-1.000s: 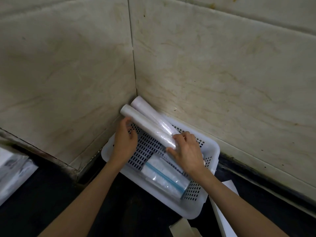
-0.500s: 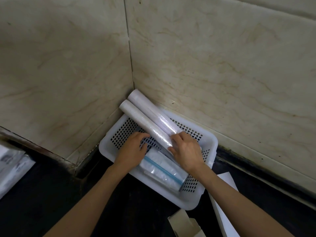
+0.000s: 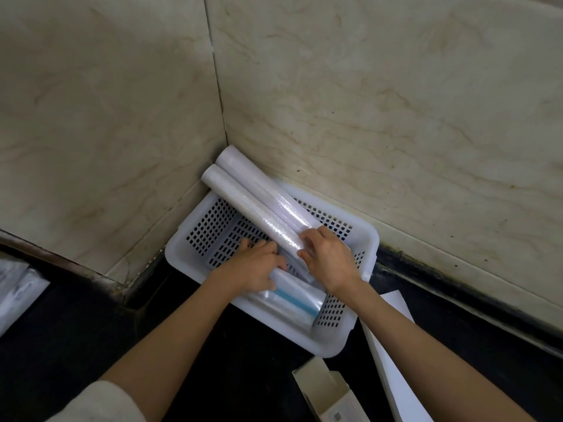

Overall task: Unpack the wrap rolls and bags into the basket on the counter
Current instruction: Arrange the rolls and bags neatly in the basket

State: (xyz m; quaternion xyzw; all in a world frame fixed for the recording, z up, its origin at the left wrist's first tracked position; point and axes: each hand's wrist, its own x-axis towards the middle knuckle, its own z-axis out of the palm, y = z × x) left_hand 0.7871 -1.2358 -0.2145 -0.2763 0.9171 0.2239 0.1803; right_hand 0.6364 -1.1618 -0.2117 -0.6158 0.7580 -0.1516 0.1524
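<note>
A white perforated basket sits in the counter's corner against the tiled walls. Two long wrap rolls lean in it side by side, their upper ends sticking out over the far rim toward the corner: the front roll and the back roll. A clear pack of bags with a blue stripe lies along the near side of the basket. My right hand grips the lower end of the front roll. My left hand is curled over the left end of the bag pack, its fingers next to the roll's lower end.
The counter is black. An open cardboard box lies near the front. A long white box lies right of the basket. Plastic-wrapped packages sit at the far left edge. Walls close in behind and left of the basket.
My left hand came down from the upper end of the front roll to the bag pack. My right hand stayed at the rolls' lower end.
</note>
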